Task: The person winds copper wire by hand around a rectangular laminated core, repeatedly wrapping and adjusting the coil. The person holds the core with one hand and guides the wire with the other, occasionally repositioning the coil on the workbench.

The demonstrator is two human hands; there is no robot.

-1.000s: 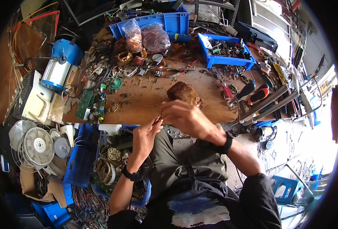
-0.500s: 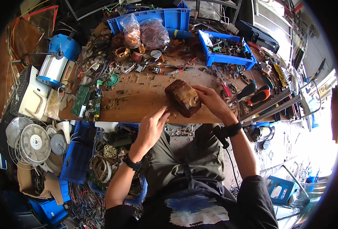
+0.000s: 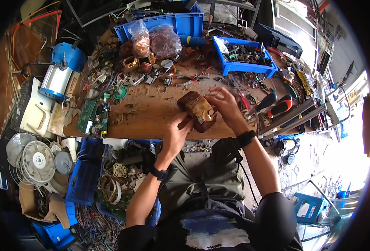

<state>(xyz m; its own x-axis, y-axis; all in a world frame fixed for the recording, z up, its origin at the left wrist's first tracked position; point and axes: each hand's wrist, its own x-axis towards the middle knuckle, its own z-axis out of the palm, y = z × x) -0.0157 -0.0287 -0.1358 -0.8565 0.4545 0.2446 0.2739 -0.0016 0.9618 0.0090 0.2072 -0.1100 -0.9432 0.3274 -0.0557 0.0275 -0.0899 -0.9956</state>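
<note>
A blocky, reddish-brown wound coil (image 3: 199, 111) with a torn tan paper wrap is held over the near edge of the wooden workbench. My left hand (image 3: 180, 130) grips its lower left side, thumb and fingers closed against it. At its upper right, my right hand (image 3: 224, 104) is raised with curled fingers close to the wrap. Whether a scrap lies in that pinch is too small to see.
Beyond the coil lie pliers (image 3: 189, 82), copper coils and bagged wire (image 3: 165, 41). A blue tray (image 3: 247, 69) of parts is at the back right, with screwdrivers (image 3: 268, 101) in front. Green circuit boards (image 3: 89, 117) lie left; a crate of scrap (image 3: 124, 167) stands below.
My left hand has moved up and right, from beside the coil's lower edge onto it. My right hand has shifted from gripping the coil's right side to its upper corner, fingers curled.
</note>
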